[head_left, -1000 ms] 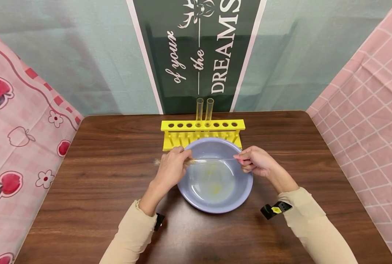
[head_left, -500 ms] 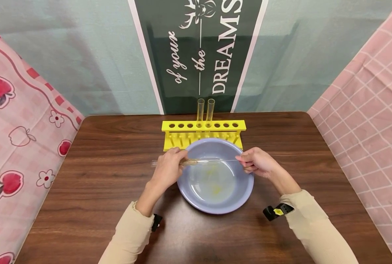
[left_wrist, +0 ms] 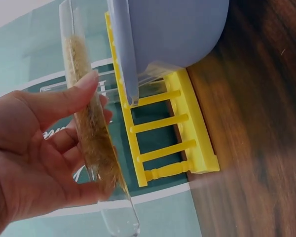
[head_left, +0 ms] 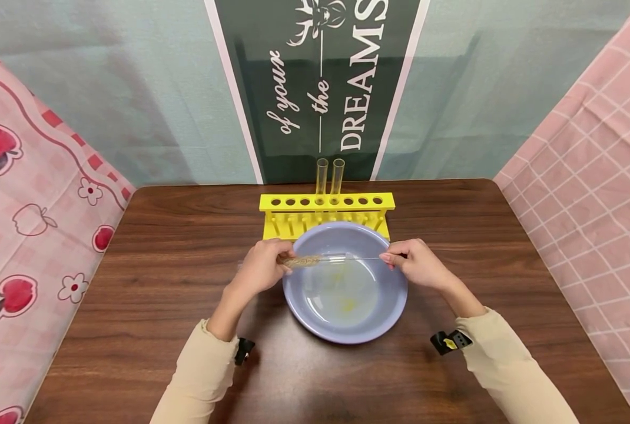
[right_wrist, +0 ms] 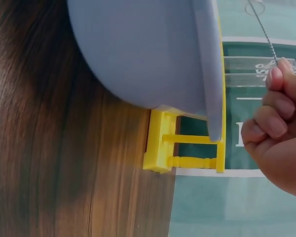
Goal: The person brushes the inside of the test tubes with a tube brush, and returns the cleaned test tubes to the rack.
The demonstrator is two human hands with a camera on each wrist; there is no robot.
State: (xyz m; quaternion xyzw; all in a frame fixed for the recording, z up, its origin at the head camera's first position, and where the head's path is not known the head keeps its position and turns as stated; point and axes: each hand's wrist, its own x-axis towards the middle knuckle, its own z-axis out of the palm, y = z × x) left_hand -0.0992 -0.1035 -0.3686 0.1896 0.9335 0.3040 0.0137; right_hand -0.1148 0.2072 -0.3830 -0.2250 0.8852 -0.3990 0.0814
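Observation:
My left hand (head_left: 264, 265) grips a clear glass test tube (left_wrist: 119, 217) lying nearly level over the left rim of a lavender basin (head_left: 341, 334). Inside the tube shows the tan bristle head of a test tube brush (left_wrist: 94, 129); thumb and fingers wrap the glass around the bristles. On the other side of the basin, my right hand (head_left: 422, 263) pinches the end of the brush's thin twisted wire handle (right_wrist: 265, 34) between thumb and forefinger. The wire runs straight across between both hands. Shallow liquid with yellowish patches lies in the basin.
A yellow test tube rack (head_left: 272, 203) stands right behind the basin, partly hidden by it. Two upright empty-looking glass tubes (head_left: 321, 176) stand in its middle holes. The wooden table (head_left: 151, 306) meets a hanging cloth (head_left: 177, 118) at the back.
My left hand has shifted left with the tube, and more of the bristles shows beside its fingers. The right hand has moved slightly right, still pinching the wire.

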